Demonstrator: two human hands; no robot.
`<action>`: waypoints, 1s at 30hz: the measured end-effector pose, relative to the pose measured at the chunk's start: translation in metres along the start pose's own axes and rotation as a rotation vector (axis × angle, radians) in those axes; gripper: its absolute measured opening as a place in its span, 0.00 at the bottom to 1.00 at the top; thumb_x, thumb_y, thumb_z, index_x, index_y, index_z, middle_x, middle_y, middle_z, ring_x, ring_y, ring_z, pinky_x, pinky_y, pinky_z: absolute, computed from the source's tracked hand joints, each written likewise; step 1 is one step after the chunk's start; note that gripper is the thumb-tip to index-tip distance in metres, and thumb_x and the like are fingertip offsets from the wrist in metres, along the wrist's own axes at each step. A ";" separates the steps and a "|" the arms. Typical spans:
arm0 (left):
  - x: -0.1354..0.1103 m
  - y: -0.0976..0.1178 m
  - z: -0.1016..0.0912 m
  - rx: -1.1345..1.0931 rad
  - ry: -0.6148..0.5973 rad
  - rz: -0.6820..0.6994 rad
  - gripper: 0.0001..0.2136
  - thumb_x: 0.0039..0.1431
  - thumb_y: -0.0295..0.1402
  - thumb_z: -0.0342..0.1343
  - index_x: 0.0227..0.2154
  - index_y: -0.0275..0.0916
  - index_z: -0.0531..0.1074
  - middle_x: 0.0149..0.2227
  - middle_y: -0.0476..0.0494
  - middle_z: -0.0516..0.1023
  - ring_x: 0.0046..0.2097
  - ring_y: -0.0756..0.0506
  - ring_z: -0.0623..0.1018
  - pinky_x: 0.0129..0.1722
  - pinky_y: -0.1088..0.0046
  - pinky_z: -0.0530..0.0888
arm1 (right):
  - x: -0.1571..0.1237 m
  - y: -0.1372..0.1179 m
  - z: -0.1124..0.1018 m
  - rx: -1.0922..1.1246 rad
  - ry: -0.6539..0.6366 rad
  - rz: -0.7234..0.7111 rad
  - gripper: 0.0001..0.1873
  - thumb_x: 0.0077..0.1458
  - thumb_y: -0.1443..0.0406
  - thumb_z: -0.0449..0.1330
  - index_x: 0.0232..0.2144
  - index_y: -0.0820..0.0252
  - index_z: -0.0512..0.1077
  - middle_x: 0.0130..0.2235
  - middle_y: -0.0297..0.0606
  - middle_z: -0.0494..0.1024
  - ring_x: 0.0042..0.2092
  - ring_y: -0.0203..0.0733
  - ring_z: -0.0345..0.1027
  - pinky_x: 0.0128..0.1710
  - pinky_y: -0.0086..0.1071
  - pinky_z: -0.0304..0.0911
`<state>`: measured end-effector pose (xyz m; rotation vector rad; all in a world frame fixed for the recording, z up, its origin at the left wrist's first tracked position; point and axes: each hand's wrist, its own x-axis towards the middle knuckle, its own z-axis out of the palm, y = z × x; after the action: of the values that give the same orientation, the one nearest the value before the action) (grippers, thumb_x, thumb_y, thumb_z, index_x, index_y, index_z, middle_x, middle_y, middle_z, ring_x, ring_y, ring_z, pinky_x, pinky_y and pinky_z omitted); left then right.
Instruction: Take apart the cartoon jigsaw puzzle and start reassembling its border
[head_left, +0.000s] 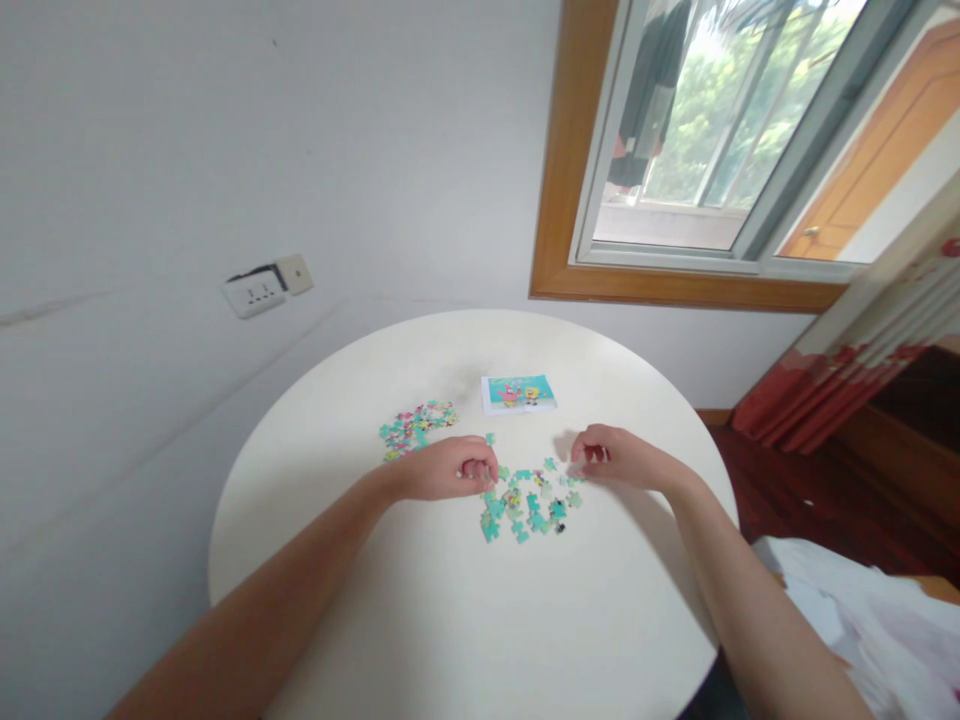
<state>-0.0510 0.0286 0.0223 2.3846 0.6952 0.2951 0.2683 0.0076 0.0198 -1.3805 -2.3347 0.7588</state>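
My left hand (448, 468) is curled at the left edge of a loose spread of jigsaw puzzle pieces (535, 508), mostly teal and pale green. Its thumb and fingers are closed together, and whatever is between them is hidden. On the right side of the same spread, my right hand (611, 455) bends its fingers down close to a few pale pieces; its fingertips pinch what looks like a puzzle piece, too small to be sure. A denser pile of colourful puzzle pieces (412, 428) lies behind my left wrist. Beyond both hands rests a reference picture card (519, 394) with cartoon figures.
The round white table (480, 620) stands near a pale wall with a power socket (257, 292). A wood-framed window (551, 240) is at the back right, beside a red and white curtain (825, 375). White bags or cloth (847, 600) lie at the lower right.
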 end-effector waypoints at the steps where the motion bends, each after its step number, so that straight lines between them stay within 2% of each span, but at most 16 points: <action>1: 0.000 -0.001 0.000 0.003 -0.003 0.003 0.09 0.59 0.36 0.53 0.38 0.38 0.73 0.35 0.45 0.71 0.34 0.50 0.71 0.35 0.77 0.68 | -0.001 -0.003 -0.001 0.005 0.020 -0.018 0.07 0.48 0.68 0.60 0.32 0.59 0.76 0.31 0.35 0.72 0.31 0.35 0.63 0.31 0.28 0.59; 3: 0.000 -0.002 0.001 0.008 -0.008 0.013 0.09 0.59 0.35 0.53 0.38 0.38 0.73 0.35 0.45 0.71 0.35 0.50 0.71 0.35 0.77 0.68 | -0.003 -0.010 -0.002 0.035 0.006 -0.061 0.08 0.49 0.70 0.59 0.32 0.58 0.77 0.32 0.36 0.73 0.32 0.35 0.64 0.32 0.28 0.60; 6: 0.001 -0.005 0.002 0.003 -0.016 0.022 0.08 0.59 0.34 0.53 0.39 0.38 0.73 0.36 0.45 0.71 0.35 0.50 0.71 0.35 0.78 0.68 | -0.005 -0.019 -0.001 0.099 -0.125 -0.113 0.09 0.50 0.67 0.60 0.35 0.58 0.78 0.32 0.35 0.73 0.32 0.35 0.65 0.32 0.27 0.61; 9: 0.001 -0.006 0.002 -0.004 -0.017 0.022 0.08 0.58 0.35 0.54 0.38 0.38 0.73 0.35 0.45 0.71 0.35 0.50 0.71 0.35 0.78 0.68 | -0.006 -0.027 0.006 0.106 -0.250 -0.116 0.12 0.48 0.64 0.64 0.39 0.57 0.78 0.31 0.33 0.73 0.30 0.34 0.64 0.30 0.26 0.60; 12: 0.002 -0.005 0.003 -0.003 -0.016 0.016 0.09 0.58 0.35 0.54 0.38 0.38 0.74 0.35 0.46 0.71 0.35 0.50 0.71 0.35 0.78 0.68 | -0.003 -0.031 0.015 0.069 -0.298 -0.119 0.13 0.46 0.66 0.66 0.38 0.58 0.78 0.28 0.31 0.71 0.29 0.32 0.62 0.30 0.25 0.58; 17: 0.002 -0.003 0.003 0.006 -0.021 0.004 0.09 0.58 0.35 0.54 0.37 0.38 0.73 0.35 0.46 0.71 0.35 0.50 0.70 0.35 0.78 0.68 | 0.001 -0.029 0.020 0.060 -0.304 -0.126 0.11 0.43 0.68 0.66 0.34 0.60 0.76 0.28 0.30 0.70 0.29 0.31 0.61 0.28 0.24 0.56; 24: 0.002 -0.003 0.003 0.016 -0.023 0.005 0.09 0.59 0.35 0.53 0.38 0.38 0.73 0.34 0.46 0.70 0.35 0.50 0.70 0.35 0.78 0.67 | -0.001 -0.020 0.007 0.169 -0.253 -0.097 0.09 0.46 0.64 0.65 0.31 0.62 0.73 0.27 0.31 0.70 0.29 0.32 0.61 0.28 0.24 0.56; 30: 0.002 -0.006 0.004 -0.006 -0.025 0.005 0.09 0.60 0.36 0.52 0.39 0.38 0.73 0.34 0.47 0.70 0.35 0.51 0.70 0.35 0.78 0.67 | 0.001 -0.014 0.008 0.159 -0.199 -0.013 0.11 0.48 0.63 0.63 0.35 0.62 0.75 0.26 0.31 0.69 0.28 0.33 0.60 0.28 0.26 0.55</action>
<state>-0.0505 0.0314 0.0158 2.3802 0.6760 0.2687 0.2537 0.0012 0.0219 -1.2721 -2.3667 1.0969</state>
